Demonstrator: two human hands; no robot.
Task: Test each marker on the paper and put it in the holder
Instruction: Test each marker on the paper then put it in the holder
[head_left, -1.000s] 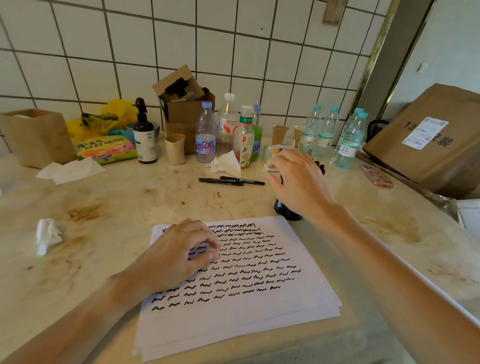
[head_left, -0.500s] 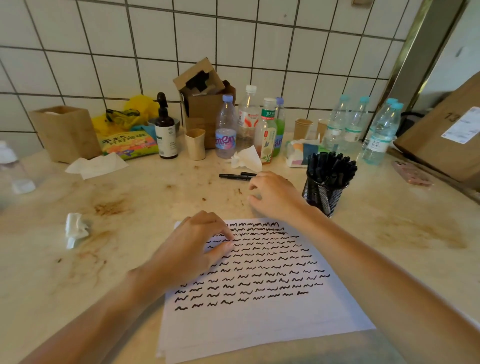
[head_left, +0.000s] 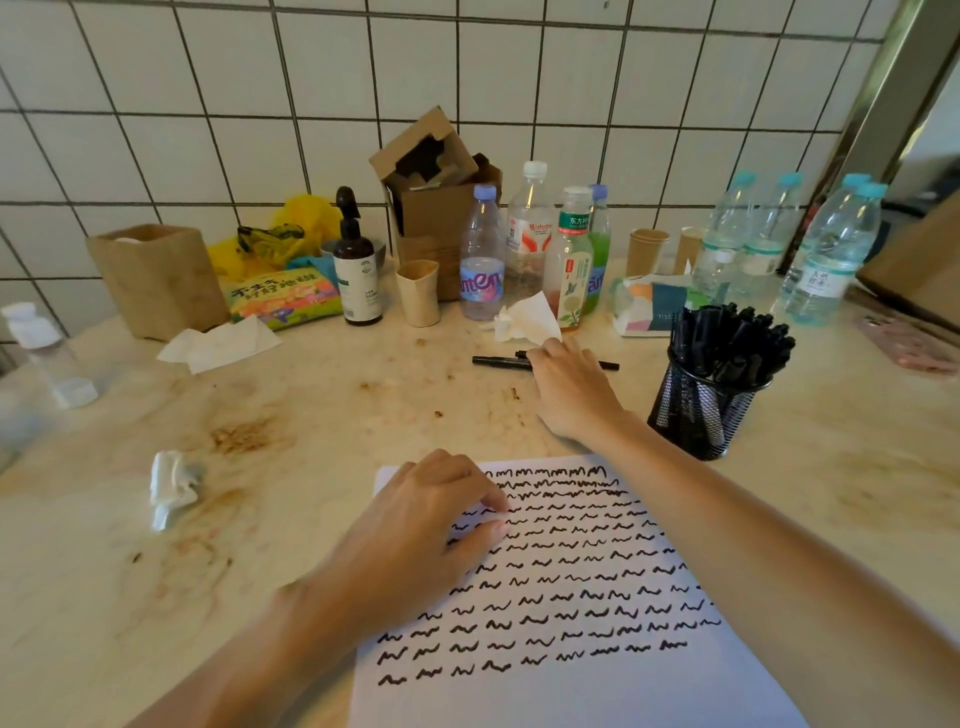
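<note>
The paper (head_left: 571, 597) lies near on the table (head_left: 311, 415); the left hand (head_left: 415, 540) rests on its far-left corner. Beyond it the right hand (head_left: 571, 389) covers two markers (head_left: 498, 361). The holder (head_left: 701, 410) stands right of that hand, bottles (head_left: 524, 244) farther back
</note>
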